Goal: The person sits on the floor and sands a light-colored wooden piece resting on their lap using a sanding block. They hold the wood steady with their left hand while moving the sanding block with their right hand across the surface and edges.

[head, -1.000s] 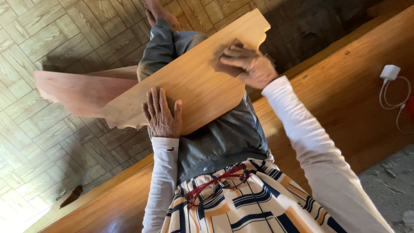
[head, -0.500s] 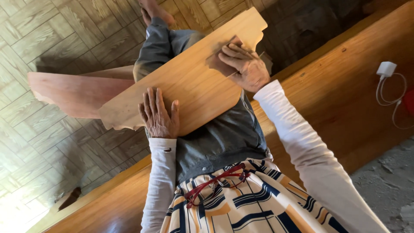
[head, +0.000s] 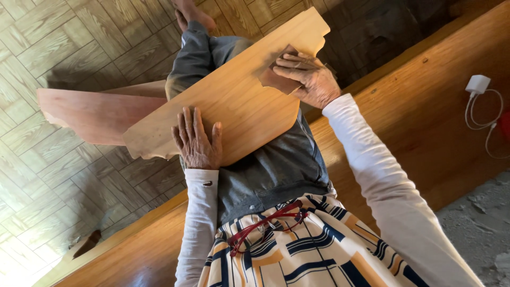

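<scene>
The person sits on a long wooden bench (head: pixel 425 122) with a shaped wooden board (head: pixel 234 95) laid across their lap. The left hand (head: pixel 197 139) lies flat and open on the near part of the board, fingers spread, pinning it down and gripping nothing. The right hand (head: pixel 311 77) is curled over a brownish scrap of sandpaper (head: pixel 276 79), pressing it to the board's far end, near the notched corner. By the look of it, the sanding is under way: the surface around both hands looks pale and even, but I cannot tell how much has been gone over or what is left.

Beyond the left hand, partly under the board, a second, redder board (head: pixel 85 114) rests over the parquet floor (head: pixel 58 48). Off past the right hand, a white charger with its cable (head: pixel 481 101) lies on the bench, well apart from the work. Red glasses (head: pixel 265 223) hang at the person's patterned top, below both hands. Nothing stands in the way of either hand.
</scene>
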